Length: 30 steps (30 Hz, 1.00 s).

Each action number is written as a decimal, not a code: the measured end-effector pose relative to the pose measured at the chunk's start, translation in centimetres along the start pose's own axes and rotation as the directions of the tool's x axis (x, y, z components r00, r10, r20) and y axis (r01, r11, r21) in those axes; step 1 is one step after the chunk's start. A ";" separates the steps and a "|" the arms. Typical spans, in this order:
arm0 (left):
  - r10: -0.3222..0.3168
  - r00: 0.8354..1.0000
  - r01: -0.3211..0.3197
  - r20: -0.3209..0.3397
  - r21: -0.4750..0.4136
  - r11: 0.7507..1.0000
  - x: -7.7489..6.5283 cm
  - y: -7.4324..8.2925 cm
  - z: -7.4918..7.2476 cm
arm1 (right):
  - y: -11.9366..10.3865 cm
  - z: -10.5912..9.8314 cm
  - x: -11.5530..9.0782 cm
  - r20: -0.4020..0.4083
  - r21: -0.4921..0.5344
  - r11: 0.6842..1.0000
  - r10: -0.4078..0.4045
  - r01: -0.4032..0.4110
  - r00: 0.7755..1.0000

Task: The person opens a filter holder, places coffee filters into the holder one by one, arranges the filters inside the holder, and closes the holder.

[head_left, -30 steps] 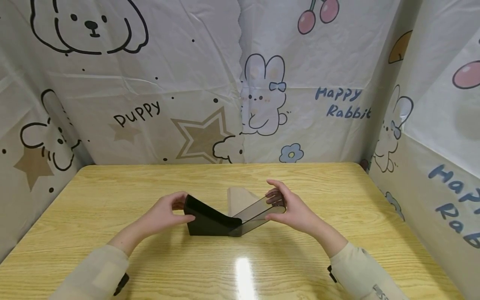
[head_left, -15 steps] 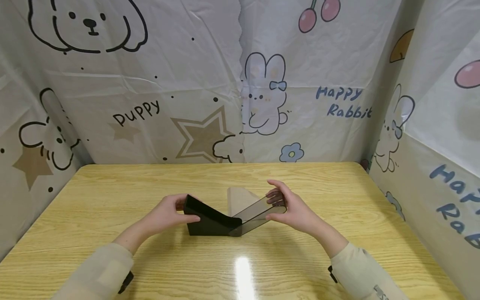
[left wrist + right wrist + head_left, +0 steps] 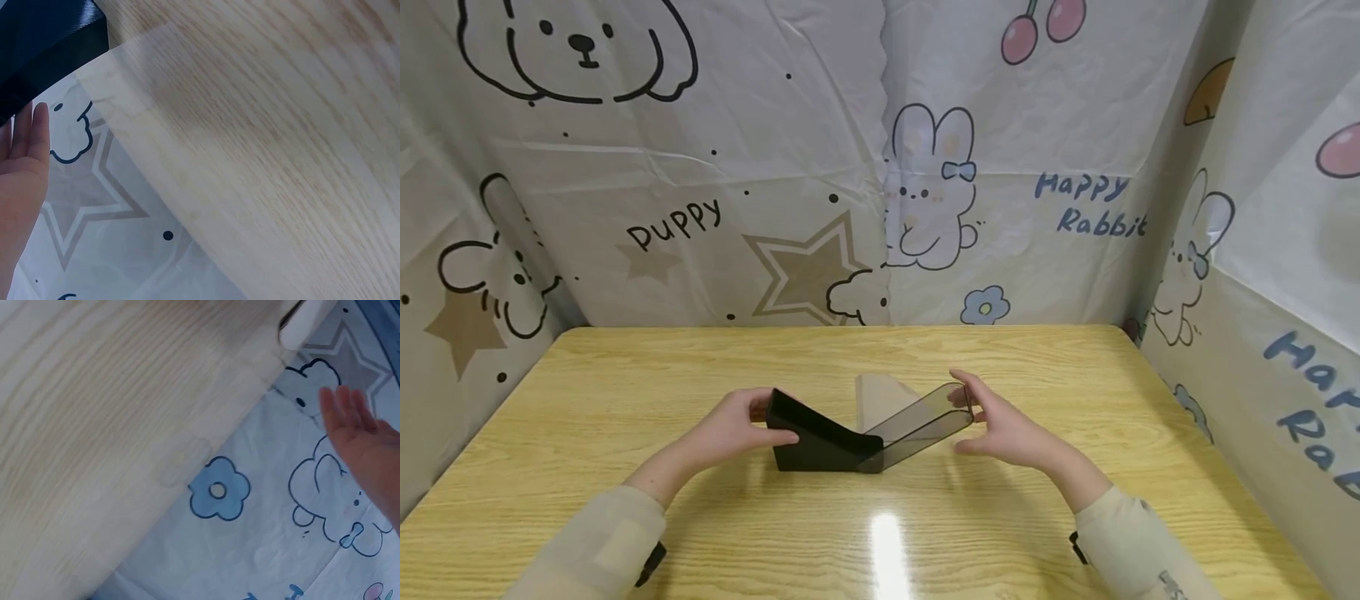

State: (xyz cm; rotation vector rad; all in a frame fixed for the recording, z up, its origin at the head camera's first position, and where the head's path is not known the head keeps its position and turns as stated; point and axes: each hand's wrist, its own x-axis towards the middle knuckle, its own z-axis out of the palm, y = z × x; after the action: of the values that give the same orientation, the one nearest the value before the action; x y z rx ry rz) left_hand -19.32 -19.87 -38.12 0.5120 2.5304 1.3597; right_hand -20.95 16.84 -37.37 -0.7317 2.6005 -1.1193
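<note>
In the head view, a black box (image 3: pixel 820 442) with a sloping top stands mid-table. Its smoky see-through lid (image 3: pixel 917 425) is hinged at the right end and swung up to the right. My left hand (image 3: pixel 741 425) grips the box's tall left end, thumb along the front side and the other fingers behind it. The left wrist view shows part of the black box (image 3: pixel 50 53) above my fingertips. My right hand (image 3: pixel 1000 425) is at the raised end of the lid, fingers spread and the thumb apart from it. In the right wrist view my right hand (image 3: pixel 362 431) has its fingers extended.
A flat beige packet or folded paper (image 3: pixel 880 396) lies just behind the box and lid, partly covered by the lid. The wooden table (image 3: pixel 647 367) is bounded at the back and sides by hanging printed cloth (image 3: pixel 700 275).
My right hand has loosened from the lid's end and drawn slightly to the right. The lid stays raised. My left thumb has slid a little further along the box's front.
</note>
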 end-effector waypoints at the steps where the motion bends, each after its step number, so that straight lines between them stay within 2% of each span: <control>1: -0.002 1.000 0.002 -0.001 0.003 1.000 -0.1 0.0 -0.1 | 0.3 0.1 0.1 0.010 -0.051 0.999 0.013 -0.012 1.000; 3: -0.003 1.000 0.003 -0.004 0.009 1.000 -0.1 0.0 -0.2 | 0.7 0.4 0.3 0.019 -0.169 0.985 0.031 -0.027 0.999; 5: -0.003 1.000 0.003 -0.002 0.010 1.000 -0.2 0.0 -0.3 | 1.0 1.0 0.7 0.028 -0.298 0.955 0.001 0.008 1.000; 6: -0.003 1.000 0.003 -0.001 0.008 1.000 -0.2 0.0 -0.4 | 1.1 1.3 0.9 0.039 -0.357 0.933 -0.037 0.049 0.999; 7: -0.003 1.000 0.003 0.000 0.006 1.000 -0.2 0.0 -0.4 | 1.1 1.6 1.1 0.065 -0.435 0.893 -0.097 0.115 0.993; 10: -0.015 1.000 0.015 0.004 0.000 1.000 -0.2 -0.1 -0.3 | 0.9 2.4 1.7 0.152 -0.539 0.801 -0.212 0.261 0.965; 11: -0.016 1.000 0.016 0.006 -0.001 1.000 -0.2 -0.1 -0.3 | 0.9 2.6 1.9 0.179 -0.554 0.780 -0.230 0.291 0.957; 12: -0.017 1.000 0.017 0.009 -0.004 1.000 -0.2 -0.1 -0.2 | 0.8 2.9 2.0 0.201 -0.556 0.774 -0.230 0.304 0.952; 13: -0.018 1.000 0.018 0.011 -0.006 1.000 -0.1 -0.1 -0.2 | 0.7 3.0 2.2 0.214 -0.556 0.774 -0.216 0.301 0.953; 14: -0.021 1.000 0.021 0.012 -0.008 1.000 -0.1 -0.1 -0.1 | 0.7 3.2 2.2 0.214 -0.533 0.802 -0.181 0.270 0.960; 16: -0.016 1.000 0.016 0.016 -0.011 1.000 -0.1 -0.1 0.0 | 0.7 3.3 2.3 0.220 -0.533 0.811 -0.142 0.241 0.965; 20: -0.021 1.000 0.021 0.023 -0.010 1.000 0.0 -0.2 0.2 | 1.2 3.0 1.9 0.178 -0.508 0.854 -0.020 0.109 0.984; 24: -0.028 0.999 0.028 0.025 -0.008 1.000 0.0 -0.3 0.2 | 2.1 2.2 1.4 0.111 -0.495 0.868 0.103 -0.035 0.988; 27: -0.027 0.999 0.027 0.018 -0.004 1.000 0.1 -0.3 0.1 | 2.8 1.4 1.2 0.094 -0.501 0.863 0.128 -0.064 0.987; 30: -0.025 1.000 0.025 0.012 -0.001 1.000 0.1 -0.2 0.0 | 3.3 0.5 1.0 0.111 -0.502 0.861 0.159 -0.083 0.981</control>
State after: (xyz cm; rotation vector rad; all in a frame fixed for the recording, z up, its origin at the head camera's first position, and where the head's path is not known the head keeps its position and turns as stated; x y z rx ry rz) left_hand -19.47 -19.91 -38.32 0.4857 2.5183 1.3449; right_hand -22.81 17.90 -40.14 -0.6967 2.7751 -0.3323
